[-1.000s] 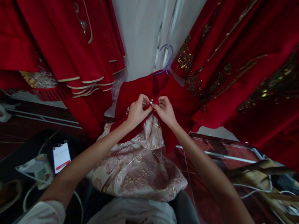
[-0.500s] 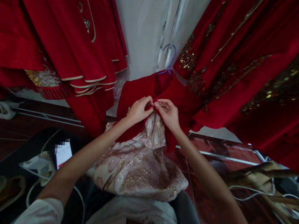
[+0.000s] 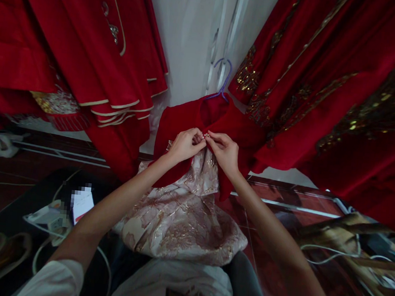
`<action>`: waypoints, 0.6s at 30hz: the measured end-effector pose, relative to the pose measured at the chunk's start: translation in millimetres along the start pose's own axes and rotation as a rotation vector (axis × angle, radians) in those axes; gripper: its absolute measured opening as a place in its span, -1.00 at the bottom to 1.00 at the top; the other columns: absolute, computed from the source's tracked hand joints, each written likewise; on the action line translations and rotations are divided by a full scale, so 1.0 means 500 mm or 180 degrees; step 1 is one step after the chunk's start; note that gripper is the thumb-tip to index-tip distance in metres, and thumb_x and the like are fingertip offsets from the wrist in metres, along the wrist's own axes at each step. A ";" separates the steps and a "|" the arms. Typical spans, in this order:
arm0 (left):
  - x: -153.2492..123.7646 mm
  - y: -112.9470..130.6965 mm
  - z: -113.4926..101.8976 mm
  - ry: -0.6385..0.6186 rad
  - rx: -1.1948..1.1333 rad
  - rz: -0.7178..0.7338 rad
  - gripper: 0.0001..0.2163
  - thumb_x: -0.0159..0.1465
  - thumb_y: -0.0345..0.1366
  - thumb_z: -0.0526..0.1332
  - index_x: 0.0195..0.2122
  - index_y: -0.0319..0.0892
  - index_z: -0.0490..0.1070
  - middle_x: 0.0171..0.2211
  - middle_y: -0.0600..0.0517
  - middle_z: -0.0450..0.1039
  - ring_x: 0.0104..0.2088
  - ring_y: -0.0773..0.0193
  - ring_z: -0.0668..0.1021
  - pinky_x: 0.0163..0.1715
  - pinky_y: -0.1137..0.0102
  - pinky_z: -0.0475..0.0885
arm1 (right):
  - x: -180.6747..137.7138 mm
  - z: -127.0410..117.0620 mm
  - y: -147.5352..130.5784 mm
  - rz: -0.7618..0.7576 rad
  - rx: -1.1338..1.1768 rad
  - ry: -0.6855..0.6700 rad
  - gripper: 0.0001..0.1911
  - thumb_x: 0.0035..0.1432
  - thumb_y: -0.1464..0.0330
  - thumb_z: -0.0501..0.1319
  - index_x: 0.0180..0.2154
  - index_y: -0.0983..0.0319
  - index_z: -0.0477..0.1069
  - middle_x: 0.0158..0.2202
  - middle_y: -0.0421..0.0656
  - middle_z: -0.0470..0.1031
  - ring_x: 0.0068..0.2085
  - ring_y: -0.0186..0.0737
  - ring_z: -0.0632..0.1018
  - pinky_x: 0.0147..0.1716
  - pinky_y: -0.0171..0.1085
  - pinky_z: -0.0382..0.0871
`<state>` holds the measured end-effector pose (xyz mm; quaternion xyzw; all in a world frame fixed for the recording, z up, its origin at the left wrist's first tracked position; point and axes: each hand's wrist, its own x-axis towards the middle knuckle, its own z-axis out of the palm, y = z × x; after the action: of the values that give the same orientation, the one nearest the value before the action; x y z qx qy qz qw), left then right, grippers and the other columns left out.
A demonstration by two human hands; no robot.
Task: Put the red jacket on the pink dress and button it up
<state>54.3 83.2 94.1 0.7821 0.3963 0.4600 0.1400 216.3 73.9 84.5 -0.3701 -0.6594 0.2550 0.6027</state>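
A short red jacket hangs on a thin purple hanger, over a shiny pale pink and gold brocade garment. At the jacket's front, just below the neckline, my left hand pinches one front edge by a small shiny fastening. My right hand pinches the other side, its fingertips touching those of the left. The fingers partly hide the fastening, so its exact form cannot be made out. A small jewelled ornament shows on the jacket beside my left wrist.
Red garments with pale trim hang at the left; red garments with gold sequins hang at the right. A lit phone and a white power strip lie on a dark surface. Wooden pieces and cables are at the right.
The jacket's two front edges have come together beneath the neckline, which now looks rounder and wider. Both hands have shifted slightly, still pinching at the same place.
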 end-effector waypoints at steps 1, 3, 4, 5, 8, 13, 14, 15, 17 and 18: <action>0.000 0.001 0.001 0.0021 0.0014 0.0007 -0.96 0.17 -0.35 0.19 -0.36 -0.18 0.37 -0.42 0.07 0.47 -0.43 0.37 0.51 -0.38 0.47 0.44 | 0.002 -0.002 -0.001 0.0000 0.0000 -0.0008 -0.74 0.10 0.19 0.28 -0.19 0.15 0.56 -0.15 -0.12 0.55 -0.11 -0.16 0.58 -0.06 -0.16 0.52; 0.001 0.003 0.003 0.0064 0.0076 0.0023 -0.96 0.18 -0.34 0.19 -0.36 -0.18 0.37 -0.43 0.06 0.47 -0.43 0.36 0.51 -0.39 0.47 0.44 | 0.005 -0.004 0.001 0.0022 0.0040 0.0006 -0.74 0.09 0.20 0.29 -0.20 0.17 0.57 -0.16 -0.12 0.57 -0.13 -0.17 0.59 -0.05 -0.16 0.51; 0.001 0.003 0.004 0.0077 0.0116 0.0029 -0.96 0.18 -0.34 0.20 -0.36 -0.19 0.38 -0.43 0.06 0.47 -0.43 0.36 0.51 -0.39 0.47 0.44 | 0.007 -0.005 0.004 0.0043 0.0078 0.0018 -0.74 0.08 0.20 0.30 -0.20 0.18 0.57 -0.17 -0.11 0.57 -0.14 -0.18 0.59 -0.05 -0.16 0.51; 0.001 0.004 0.005 0.0080 0.0152 0.0035 -0.96 0.17 -0.34 0.20 -0.36 -0.19 0.38 -0.43 0.05 0.47 -0.43 0.35 0.51 -0.39 0.46 0.44 | 0.009 -0.004 0.007 0.0071 0.0122 0.0025 -0.73 0.07 0.20 0.31 -0.20 0.18 0.57 -0.17 -0.11 0.57 -0.15 -0.18 0.60 -0.05 -0.16 0.51; 0.001 0.006 0.005 0.0058 0.0199 0.0044 -0.95 0.16 -0.36 0.20 -0.35 -0.19 0.40 -0.42 0.05 0.48 -0.42 0.35 0.52 -0.38 0.46 0.44 | 0.015 -0.005 0.015 0.0156 0.0235 -0.0013 -0.70 0.01 0.20 0.36 -0.20 0.18 0.56 -0.17 -0.12 0.59 -0.17 -0.17 0.60 -0.06 -0.15 0.51; 0.001 0.006 -0.004 -0.0065 0.0150 0.0143 -0.95 0.16 -0.37 0.19 -0.34 -0.18 0.41 -0.40 0.05 0.49 -0.42 0.35 0.52 -0.37 0.46 0.44 | 0.021 -0.010 0.019 0.0179 0.0347 -0.0202 -0.67 -0.05 0.22 0.40 -0.21 0.21 0.56 -0.22 -0.11 0.60 -0.23 -0.17 0.61 -0.10 -0.14 0.51; 0.002 0.005 -0.007 -0.0102 0.0160 0.0182 -0.95 0.16 -0.37 0.19 -0.35 -0.18 0.41 -0.40 0.05 0.48 -0.42 0.35 0.52 -0.37 0.46 0.44 | 0.022 -0.010 0.018 0.0177 0.0356 -0.0229 -0.67 -0.05 0.23 0.40 -0.22 0.22 0.56 -0.22 -0.10 0.60 -0.23 -0.17 0.61 -0.11 -0.15 0.51; 0.003 0.004 -0.010 -0.0146 0.0180 0.0225 -0.96 0.16 -0.37 0.19 -0.36 -0.19 0.41 -0.40 0.05 0.48 -0.41 0.35 0.52 -0.37 0.46 0.43 | 0.023 -0.011 0.017 0.0177 0.0360 -0.0248 -0.68 -0.05 0.23 0.40 -0.22 0.22 0.56 -0.23 -0.10 0.60 -0.24 -0.17 0.61 -0.11 -0.15 0.52; 0.007 0.001 -0.016 -0.0227 0.0219 0.0297 -0.95 0.16 -0.35 0.20 -0.37 -0.19 0.42 -0.41 0.05 0.47 -0.41 0.35 0.51 -0.38 0.47 0.42 | 0.023 -0.010 0.014 0.0198 0.0346 -0.0258 -0.68 -0.06 0.23 0.40 -0.23 0.23 0.56 -0.24 -0.10 0.60 -0.25 -0.17 0.61 -0.13 -0.15 0.53; 0.009 -0.001 -0.019 -0.0271 0.0227 0.0324 -0.94 0.16 -0.34 0.20 -0.37 -0.20 0.42 -0.42 0.06 0.47 -0.42 0.35 0.51 -0.38 0.47 0.41 | 0.022 -0.010 0.013 0.0219 0.0332 -0.0260 -0.68 -0.06 0.23 0.40 -0.24 0.24 0.56 -0.24 -0.10 0.60 -0.25 -0.17 0.61 -0.14 -0.15 0.53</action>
<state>47.3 85.4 101.9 0.8246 0.3658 0.4185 0.1053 222.5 86.1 86.9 -0.3499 -0.6562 0.3244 0.5846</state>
